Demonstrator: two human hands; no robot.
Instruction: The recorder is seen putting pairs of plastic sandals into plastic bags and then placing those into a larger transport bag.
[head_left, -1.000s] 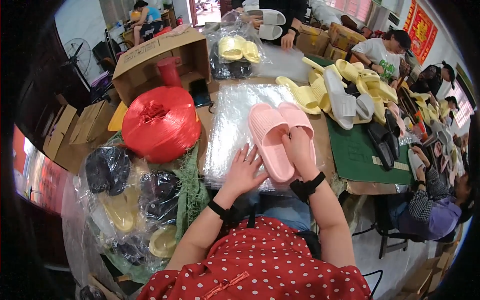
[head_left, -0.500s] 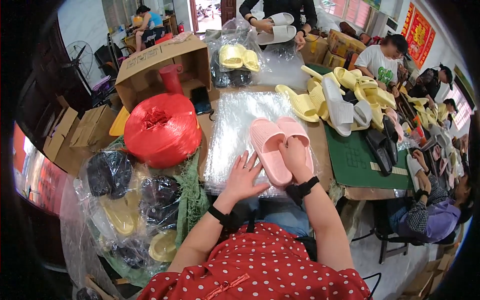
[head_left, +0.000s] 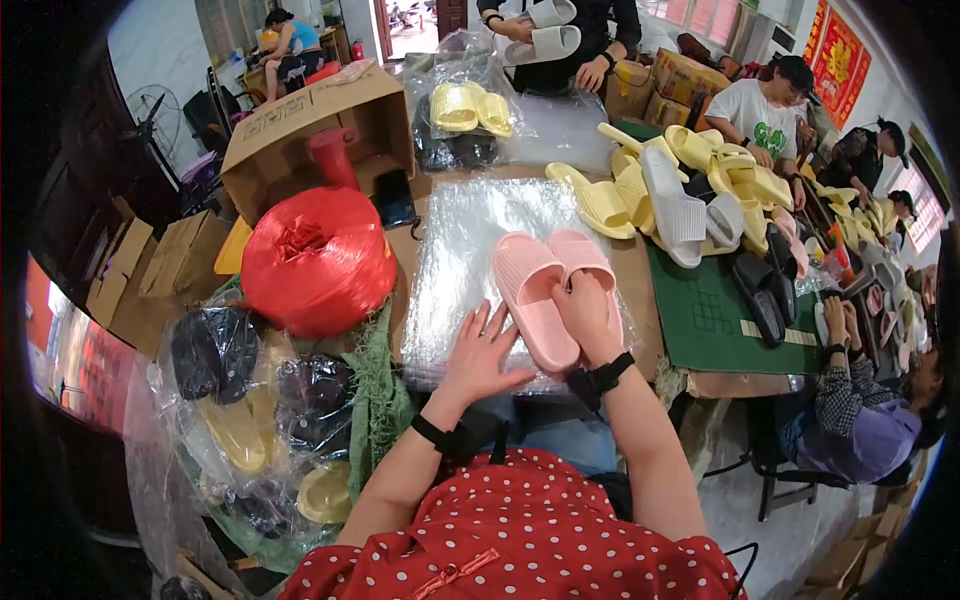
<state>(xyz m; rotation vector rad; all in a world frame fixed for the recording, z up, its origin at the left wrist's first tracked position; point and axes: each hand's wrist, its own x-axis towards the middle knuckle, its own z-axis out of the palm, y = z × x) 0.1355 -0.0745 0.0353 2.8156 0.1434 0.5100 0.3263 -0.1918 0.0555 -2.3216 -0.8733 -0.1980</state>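
1. My right hand (head_left: 588, 315) grips the pair of pink slippers (head_left: 545, 290) by the heel end, holding the two side by side, soles up, over the stack of clear plastic bags (head_left: 470, 240) on the table.
2. My left hand (head_left: 478, 352) is open, fingers spread, lying flat on the bags with its fingertips just beside the nearer slipper.
3. A red spool of plastic twine (head_left: 318, 260) sits to my left, and yellow slippers (head_left: 650, 185) are piled beyond the bags to my right.

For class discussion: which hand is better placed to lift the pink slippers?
Probably the right hand: it already rests on the pink slippers. The left hand lies flat on the plastic bags beside them.
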